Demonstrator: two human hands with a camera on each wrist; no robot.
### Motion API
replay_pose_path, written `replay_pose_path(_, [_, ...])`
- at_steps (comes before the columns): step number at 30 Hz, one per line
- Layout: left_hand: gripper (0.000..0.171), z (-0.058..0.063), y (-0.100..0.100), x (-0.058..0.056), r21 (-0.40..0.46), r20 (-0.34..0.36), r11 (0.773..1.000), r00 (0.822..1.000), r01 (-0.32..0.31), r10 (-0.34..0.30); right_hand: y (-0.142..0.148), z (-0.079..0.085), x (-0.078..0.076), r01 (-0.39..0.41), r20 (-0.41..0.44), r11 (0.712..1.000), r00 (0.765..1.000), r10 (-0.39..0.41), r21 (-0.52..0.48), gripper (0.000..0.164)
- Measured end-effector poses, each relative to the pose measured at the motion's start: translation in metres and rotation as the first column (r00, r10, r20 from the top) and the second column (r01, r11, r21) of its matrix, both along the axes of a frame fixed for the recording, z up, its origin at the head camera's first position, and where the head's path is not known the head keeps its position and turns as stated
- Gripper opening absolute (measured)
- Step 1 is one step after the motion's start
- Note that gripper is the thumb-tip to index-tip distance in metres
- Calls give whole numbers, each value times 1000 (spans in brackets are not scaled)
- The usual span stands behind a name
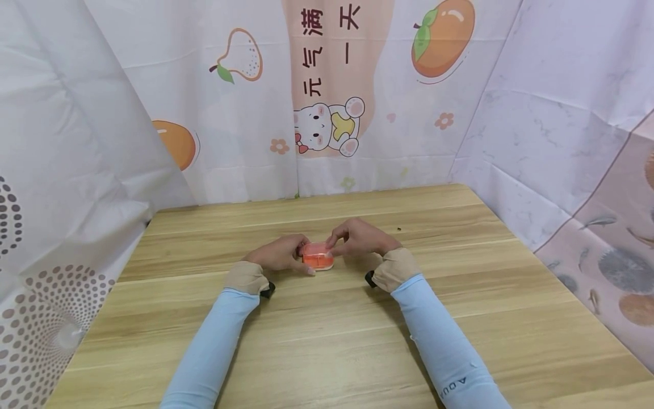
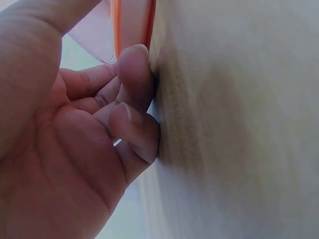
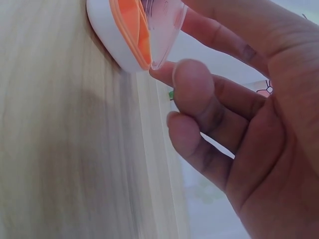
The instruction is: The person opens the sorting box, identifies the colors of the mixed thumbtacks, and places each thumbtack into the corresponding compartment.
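A small box (image 1: 318, 263) with an orange divided inside, a white base and a clear hinged lid (image 3: 167, 27) sits on the wooden table. In the right wrist view the lid stands tilted up from the orange inside (image 3: 130, 22). My left hand (image 1: 278, 253) holds the box at its left side, thumb at the near edge and fingers behind. My right hand (image 1: 360, 236) pinches the lid at the right with thumb and forefinger. The left wrist view shows only the end of the box (image 2: 134, 25), with some curled left fingers resting on the table.
The wood-grain table (image 1: 327, 341) reaches out on all sides of the box. A tiny dark speck (image 1: 399, 229) lies beyond the right hand. Printed curtains (image 1: 245, 113) hang behind the table and along both sides.
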State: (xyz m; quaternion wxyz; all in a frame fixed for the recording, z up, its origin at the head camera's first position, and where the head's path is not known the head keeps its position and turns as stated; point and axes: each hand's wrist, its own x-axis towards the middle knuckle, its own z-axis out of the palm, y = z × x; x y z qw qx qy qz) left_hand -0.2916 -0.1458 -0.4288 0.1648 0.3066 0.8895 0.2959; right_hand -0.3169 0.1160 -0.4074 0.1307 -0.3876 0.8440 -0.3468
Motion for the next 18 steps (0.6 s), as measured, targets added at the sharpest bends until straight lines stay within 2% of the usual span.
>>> replay_pose_path(7, [60, 0, 0, -1, 3, 13, 1000, 1000, -5, 5, 2, -1, -1, 41, 80, 998, 996, -37, -42, 17])
replay_pose_path(18, [63, 0, -1, 0, 27, 30, 1000, 999, -11, 10, 3, 0, -1, 68, 80, 997, 995, -65, -36, 13])
